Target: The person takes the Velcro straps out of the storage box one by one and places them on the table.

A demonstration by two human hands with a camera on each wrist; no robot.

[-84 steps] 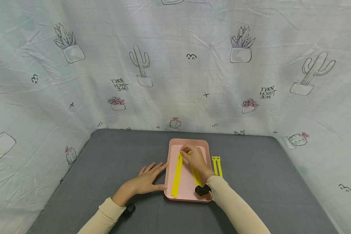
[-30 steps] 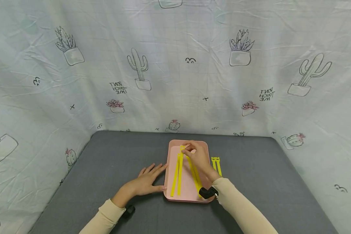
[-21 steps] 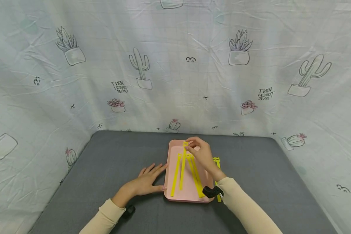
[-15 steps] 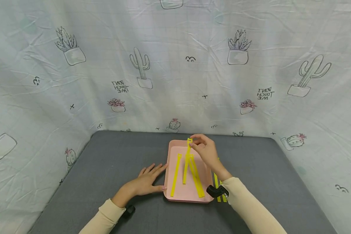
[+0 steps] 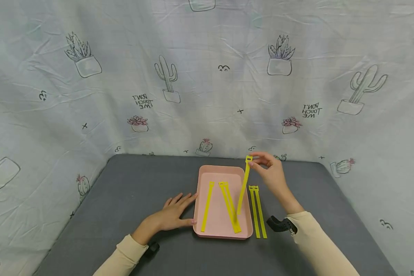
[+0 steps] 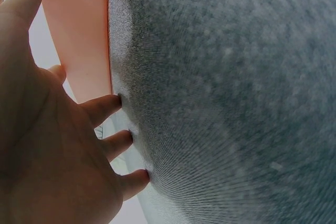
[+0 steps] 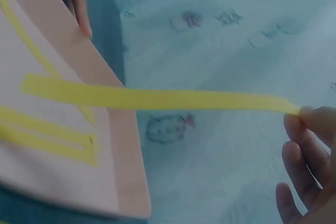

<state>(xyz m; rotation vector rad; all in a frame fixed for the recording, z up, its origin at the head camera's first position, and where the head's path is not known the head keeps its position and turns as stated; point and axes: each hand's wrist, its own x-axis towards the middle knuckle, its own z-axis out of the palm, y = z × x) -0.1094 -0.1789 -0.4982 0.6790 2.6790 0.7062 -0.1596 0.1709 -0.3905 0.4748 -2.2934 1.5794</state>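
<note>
My right hand (image 5: 274,174) pinches the slotted head of a yellow hook-and-loop cable tie (image 7: 184,99), which hangs down over the right side of the pink tray (image 5: 220,232). Inside that tray lie three more ties: a single tie (image 5: 207,207) at the left, and a pair of ties (image 5: 230,207) that overlap toward their lower ends. Fingers spread, my left hand (image 5: 170,214) rests by the tray's left edge, with index fingertip and thumb at the rim; the left wrist view shows its other fingertips (image 6: 131,179) on the grey cloth.
Two yellow cable ties (image 5: 258,212) lie side by side on the grey table (image 5: 151,176), just right of the tray. A pale curtain (image 5: 207,88) printed with cacti hangs behind the table and along both sides.
My right hand has lifted one cable tie from the left group in the tray and carried it right, to the tray's right side. The left hand has stayed in place.
</note>
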